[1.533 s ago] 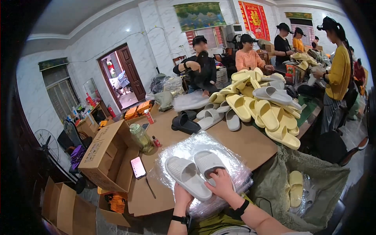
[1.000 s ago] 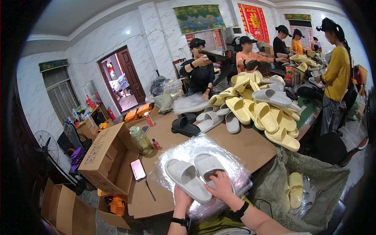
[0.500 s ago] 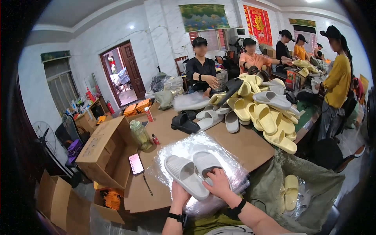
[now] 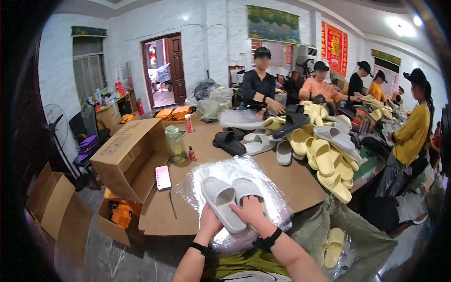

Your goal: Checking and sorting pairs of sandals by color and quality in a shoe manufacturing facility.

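Lying side by side on a clear bag (image 4: pixel 263 188) at the counter's (image 4: pixel 300 181) near edge: two white slides. Left hand (image 4: pixel 210 222) grips the left slide (image 4: pixel 222 203); right hand (image 4: pixel 250 209) closes over the right slide (image 4: pixel 245 188).

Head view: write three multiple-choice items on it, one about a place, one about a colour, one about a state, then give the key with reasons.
1. Where does the phone lie?
A. on the brown tabletop beside the open cardboard box
B. on the pile of yellow slippers
C. on the floor

2. What colour is the pair of slippers under the person's hands?
A. black
B. white
C. yellow

3. What are the hands doing?
A. both hang free in the air
B. left hand and right hand both grip the pair over the clear plastic sheet
C. only one touches it

Key: 1 A, the phone rests flat by the box wall; 2 B, both slippers are white; 3 B, each hand closes on a heel end.
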The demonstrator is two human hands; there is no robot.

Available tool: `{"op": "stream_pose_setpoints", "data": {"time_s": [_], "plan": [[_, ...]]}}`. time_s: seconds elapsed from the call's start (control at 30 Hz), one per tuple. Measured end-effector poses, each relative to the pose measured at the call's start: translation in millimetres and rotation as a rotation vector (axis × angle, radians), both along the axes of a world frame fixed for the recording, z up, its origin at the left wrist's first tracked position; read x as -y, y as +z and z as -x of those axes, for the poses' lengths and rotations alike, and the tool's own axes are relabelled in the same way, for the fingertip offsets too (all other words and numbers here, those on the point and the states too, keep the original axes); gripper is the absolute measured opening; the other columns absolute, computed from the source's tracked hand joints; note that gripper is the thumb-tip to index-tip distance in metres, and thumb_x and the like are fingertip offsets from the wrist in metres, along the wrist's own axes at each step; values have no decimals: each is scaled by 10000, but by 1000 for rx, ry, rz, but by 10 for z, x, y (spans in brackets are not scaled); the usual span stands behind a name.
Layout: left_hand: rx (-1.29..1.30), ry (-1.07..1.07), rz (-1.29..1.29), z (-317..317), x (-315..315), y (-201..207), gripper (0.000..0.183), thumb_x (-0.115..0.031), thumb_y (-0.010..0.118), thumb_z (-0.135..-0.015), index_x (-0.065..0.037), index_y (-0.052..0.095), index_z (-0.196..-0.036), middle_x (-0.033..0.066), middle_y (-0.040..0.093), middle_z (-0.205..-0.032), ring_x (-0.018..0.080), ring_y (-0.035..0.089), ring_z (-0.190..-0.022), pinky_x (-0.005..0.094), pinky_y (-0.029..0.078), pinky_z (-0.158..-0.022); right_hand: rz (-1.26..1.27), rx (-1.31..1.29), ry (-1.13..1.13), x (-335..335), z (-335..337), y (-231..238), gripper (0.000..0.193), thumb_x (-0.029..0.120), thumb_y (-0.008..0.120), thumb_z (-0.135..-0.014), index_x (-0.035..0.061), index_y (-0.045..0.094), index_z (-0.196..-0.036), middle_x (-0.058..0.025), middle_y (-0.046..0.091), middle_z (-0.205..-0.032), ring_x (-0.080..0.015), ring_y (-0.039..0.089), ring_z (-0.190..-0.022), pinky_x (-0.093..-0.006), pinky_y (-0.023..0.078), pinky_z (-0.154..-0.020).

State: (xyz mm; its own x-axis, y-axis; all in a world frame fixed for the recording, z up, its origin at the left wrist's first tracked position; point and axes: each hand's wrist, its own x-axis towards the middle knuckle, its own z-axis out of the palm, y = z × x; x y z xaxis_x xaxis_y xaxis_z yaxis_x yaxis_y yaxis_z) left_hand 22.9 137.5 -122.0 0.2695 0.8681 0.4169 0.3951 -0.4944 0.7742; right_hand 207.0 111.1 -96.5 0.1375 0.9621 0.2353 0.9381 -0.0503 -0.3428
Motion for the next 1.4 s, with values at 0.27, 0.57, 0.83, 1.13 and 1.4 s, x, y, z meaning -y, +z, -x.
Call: {"op": "stream_pose_setpoints", "data": {"time_s": [0.27,0.57,0.83,1.13,1.4], "plan": [[-298,98,-211,105,-25,-94,397,-238,717,-779,-90,724,-1148,170,686,-1200,386,567,-1179,450,474,-1019,-115,-156,9,60,-125,-45,518,504,595,-927,0,704,-876,-232,688,-935,-403,656,-903,-511,514,-812],[-272,61,-232,101,6,38,372,-291,695,-832,-106,725,-1153,165,682,-1212,384,567,-1181,445,481,-1005,-175,-160,0,-84,-218,-39,523,481,580,-946,-20,673,-830,-250,676,-844,-432,667,-789,-529,525,-736],[-284,43,-232,100,-50,-85,363,-296,679,-827,-88,725,-1121,167,688,-1189,399,571,-1154,459,482,-1002,-157,81,105,-425,11,25,573,550,574,-943,-7,708,-960,-250,674,-1023,-419,653,-941,-500,528,-831],[-425,67,-226,120,-113,-180,516,-352,674,-833,-96,650,-1281,134,563,-1433,389,427,-1386,456,371,-1150,-146,-111,60,-265,-128,-67,439,424,600,-947,-3,678,-884,-232,643,-924,-414,637,-907,-526,515,-796],[-375,65,-85,61,-66,-137,679,-465,649,-861,-25,575,-1373,237,452,-1520,395,338,-1460,446,276,-1204,-247,-132,-147,629,-859,-261,348,306,650,-924,-18,628,-800,-226,612,-870,-429,590,-880,-536,472,-774]]}}
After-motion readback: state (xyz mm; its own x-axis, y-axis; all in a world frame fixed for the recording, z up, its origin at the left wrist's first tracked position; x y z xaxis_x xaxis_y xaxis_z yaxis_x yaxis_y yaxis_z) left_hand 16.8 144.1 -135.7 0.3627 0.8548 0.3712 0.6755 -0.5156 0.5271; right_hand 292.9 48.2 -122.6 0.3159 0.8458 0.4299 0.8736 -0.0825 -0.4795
